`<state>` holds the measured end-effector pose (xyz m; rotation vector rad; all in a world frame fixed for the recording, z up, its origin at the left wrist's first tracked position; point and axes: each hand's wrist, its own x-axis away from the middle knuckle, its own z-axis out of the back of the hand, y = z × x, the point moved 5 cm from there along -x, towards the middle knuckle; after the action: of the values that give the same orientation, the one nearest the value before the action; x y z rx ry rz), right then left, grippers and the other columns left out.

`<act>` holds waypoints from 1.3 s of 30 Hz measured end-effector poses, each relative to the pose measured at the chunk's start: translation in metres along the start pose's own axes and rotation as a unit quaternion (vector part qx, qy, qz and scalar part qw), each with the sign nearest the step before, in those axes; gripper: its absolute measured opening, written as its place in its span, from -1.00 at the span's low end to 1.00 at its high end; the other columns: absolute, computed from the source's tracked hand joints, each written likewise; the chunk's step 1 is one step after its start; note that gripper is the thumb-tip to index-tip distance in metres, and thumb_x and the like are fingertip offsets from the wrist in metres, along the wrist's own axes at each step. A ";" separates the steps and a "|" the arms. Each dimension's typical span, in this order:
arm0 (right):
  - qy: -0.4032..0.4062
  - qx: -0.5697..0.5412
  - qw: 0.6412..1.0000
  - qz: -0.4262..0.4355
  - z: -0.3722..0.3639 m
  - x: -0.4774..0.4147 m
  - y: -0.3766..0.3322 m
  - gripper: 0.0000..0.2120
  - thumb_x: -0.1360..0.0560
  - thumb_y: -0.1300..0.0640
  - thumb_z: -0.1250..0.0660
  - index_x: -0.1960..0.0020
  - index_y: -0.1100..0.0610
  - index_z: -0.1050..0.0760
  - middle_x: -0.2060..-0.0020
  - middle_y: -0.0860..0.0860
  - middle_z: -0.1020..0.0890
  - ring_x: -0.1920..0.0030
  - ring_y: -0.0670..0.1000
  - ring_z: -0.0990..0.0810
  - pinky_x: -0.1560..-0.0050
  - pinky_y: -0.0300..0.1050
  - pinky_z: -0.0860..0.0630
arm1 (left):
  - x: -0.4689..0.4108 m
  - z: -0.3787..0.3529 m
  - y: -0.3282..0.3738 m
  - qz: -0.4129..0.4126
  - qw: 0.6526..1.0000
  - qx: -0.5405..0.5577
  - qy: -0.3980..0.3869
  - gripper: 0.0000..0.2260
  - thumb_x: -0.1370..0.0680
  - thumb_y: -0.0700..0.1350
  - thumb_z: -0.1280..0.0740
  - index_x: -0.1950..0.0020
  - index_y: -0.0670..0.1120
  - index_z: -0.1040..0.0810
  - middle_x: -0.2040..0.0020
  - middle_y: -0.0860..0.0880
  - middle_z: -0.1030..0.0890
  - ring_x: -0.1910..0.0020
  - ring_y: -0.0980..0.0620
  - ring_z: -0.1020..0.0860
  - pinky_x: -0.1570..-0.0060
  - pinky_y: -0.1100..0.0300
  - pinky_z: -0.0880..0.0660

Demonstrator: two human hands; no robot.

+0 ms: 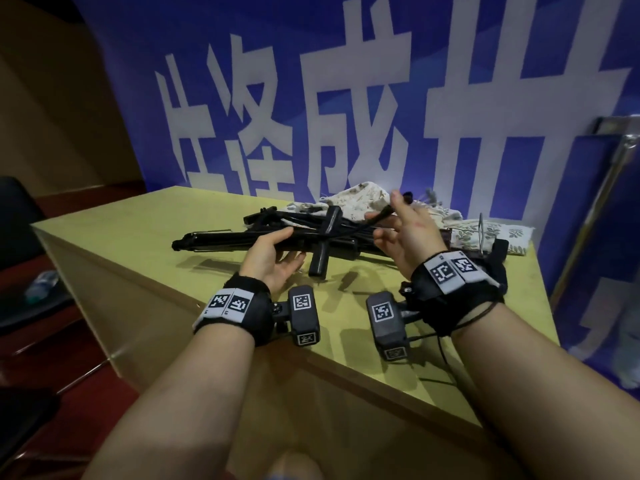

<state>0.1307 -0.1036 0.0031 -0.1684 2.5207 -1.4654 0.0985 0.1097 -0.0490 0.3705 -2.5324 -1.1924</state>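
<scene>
On the tabletop (138, 237), we are gripping the folded stand (214, 237) in our left hand (273, 254) and pinching its strap (381, 218) with our right hand (408, 233); the tying is probably unfinished.

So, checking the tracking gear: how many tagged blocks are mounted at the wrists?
2. One block at the left wrist, behind the left hand holding the black stand; the other block at the right wrist, behind the right hand pinching a black cord. None seems hidden.

Blue banner (138, 46) with white characters fills far side; tan wall (45, 116) left; yellow-green table (121, 233) centre; dark red floor (110, 403) near left; black chair (17, 216) left edge.
</scene>
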 end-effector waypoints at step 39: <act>-0.136 0.171 0.975 -0.048 -0.069 -0.012 0.045 -0.93 -0.52 0.30 -0.31 0.12 0.28 -0.55 0.34 0.12 -0.58 0.42 0.01 -0.57 0.30 -0.21 -0.59 | 0.030 -0.052 0.068 -0.233 0.881 -0.389 -0.137 -0.81 -0.50 -0.02 -0.40 0.10 -0.02 -0.40 0.18 -0.14 -0.62 0.17 -0.09 -0.61 0.05 0.01 -0.56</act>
<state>0.1258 -0.0206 -0.0013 -0.4050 2.0370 -1.7525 0.0841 0.1047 0.0404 0.6462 -1.9496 -2.4525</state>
